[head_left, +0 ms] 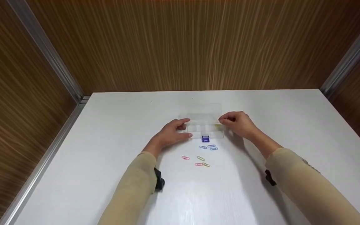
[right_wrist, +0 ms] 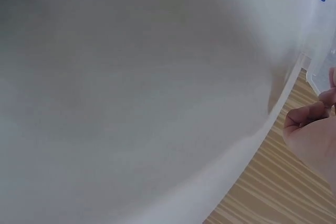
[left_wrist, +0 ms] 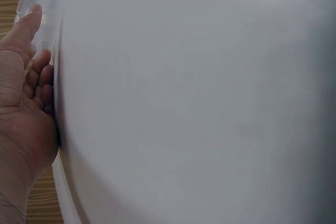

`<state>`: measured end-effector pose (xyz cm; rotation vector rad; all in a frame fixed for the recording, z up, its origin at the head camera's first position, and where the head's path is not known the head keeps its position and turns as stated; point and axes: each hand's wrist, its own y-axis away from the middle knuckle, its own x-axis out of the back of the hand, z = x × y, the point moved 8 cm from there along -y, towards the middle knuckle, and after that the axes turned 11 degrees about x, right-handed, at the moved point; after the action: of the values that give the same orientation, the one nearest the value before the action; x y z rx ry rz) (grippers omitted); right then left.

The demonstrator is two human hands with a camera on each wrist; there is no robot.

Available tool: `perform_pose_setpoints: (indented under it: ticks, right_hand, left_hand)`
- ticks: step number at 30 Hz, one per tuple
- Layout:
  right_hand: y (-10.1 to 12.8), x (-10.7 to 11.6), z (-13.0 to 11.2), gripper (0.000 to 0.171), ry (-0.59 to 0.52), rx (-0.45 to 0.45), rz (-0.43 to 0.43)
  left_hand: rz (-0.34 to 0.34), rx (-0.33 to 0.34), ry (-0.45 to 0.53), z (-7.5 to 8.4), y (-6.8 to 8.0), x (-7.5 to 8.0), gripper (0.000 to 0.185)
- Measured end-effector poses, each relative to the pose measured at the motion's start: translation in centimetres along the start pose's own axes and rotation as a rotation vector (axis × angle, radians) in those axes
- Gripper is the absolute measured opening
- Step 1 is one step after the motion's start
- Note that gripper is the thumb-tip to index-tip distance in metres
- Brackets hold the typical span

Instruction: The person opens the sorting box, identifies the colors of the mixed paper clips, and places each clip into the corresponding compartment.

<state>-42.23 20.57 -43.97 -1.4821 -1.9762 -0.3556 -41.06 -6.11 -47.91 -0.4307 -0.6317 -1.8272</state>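
A clear plastic compartment box (head_left: 198, 127) lies on the table with its transparent lid (head_left: 203, 109) raised at the back and a blue latch (head_left: 205, 139) in front. My left hand (head_left: 173, 132) holds the box's left end between thumb and fingers; the left wrist view shows that hand (left_wrist: 26, 87) at the box's side. Over the right end, my right hand (head_left: 237, 123) brings its curled fingertips together. Whether they pinch anything is too small to see. Something yellow (head_left: 217, 125) shows in the right compartment, just below those fingertips.
Three blue paper clips (head_left: 211, 146) lie in front of the latch. Nearer to me are two pink paper clips (head_left: 185, 157) and two yellow paper clips (head_left: 200, 158). Wood-patterned panels (head_left: 180, 47) border the white table (head_left: 120, 125) at the back and sides.
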Motion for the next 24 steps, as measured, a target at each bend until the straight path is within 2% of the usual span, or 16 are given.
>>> perform_pose_setpoints:
  ticks: [9, 18, 24]
  right_hand:
    - [1.5, 0.2, -2.5, 0.022, -0.029, 0.078, 0.009]
    - [3.0, -2.0, -5.6, 0.02, -0.071, 0.144, -0.075]
    - [4.2, -3.9, -6.7, 0.017, -0.087, 0.186, -0.136]
  left_hand:
    - [0.012, -0.004, -0.002, 0.2, 0.1, -0.1, 0.068]
    - [0.016, 0.039, 0.02, -0.5, 0.0, 0.4, 0.069]
    - [0.015, 0.043, 0.012, -0.6, 0.0, 0.6, 0.069]
